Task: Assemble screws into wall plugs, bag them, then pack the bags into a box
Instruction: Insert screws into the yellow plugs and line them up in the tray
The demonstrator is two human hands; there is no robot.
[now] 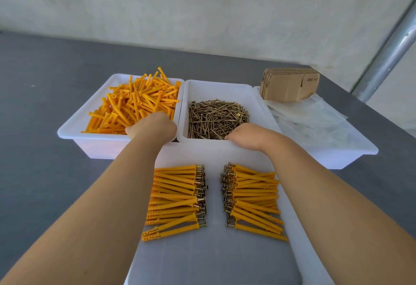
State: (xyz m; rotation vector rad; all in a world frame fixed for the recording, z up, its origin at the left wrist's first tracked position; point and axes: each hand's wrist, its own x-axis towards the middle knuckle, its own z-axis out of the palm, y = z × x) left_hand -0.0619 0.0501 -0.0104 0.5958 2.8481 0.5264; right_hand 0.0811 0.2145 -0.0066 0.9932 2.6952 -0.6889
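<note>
A white bin at the back left is heaped with loose orange wall plugs. My left hand reaches into its near right corner, fingers hidden among the plugs. The middle white bin holds a pile of brass screws. At its near edge my right hand dips onto the screws, fingertips out of sight. On the front white tray lie two rows of plugs with screws in them, one on the left and one on the right, screw heads facing the middle.
A third white bin at the right holds clear plastic bags, with a stack of flat cardboard boxes at its back. All stand on a grey table by a pale wall. A metal pole slants at the far right.
</note>
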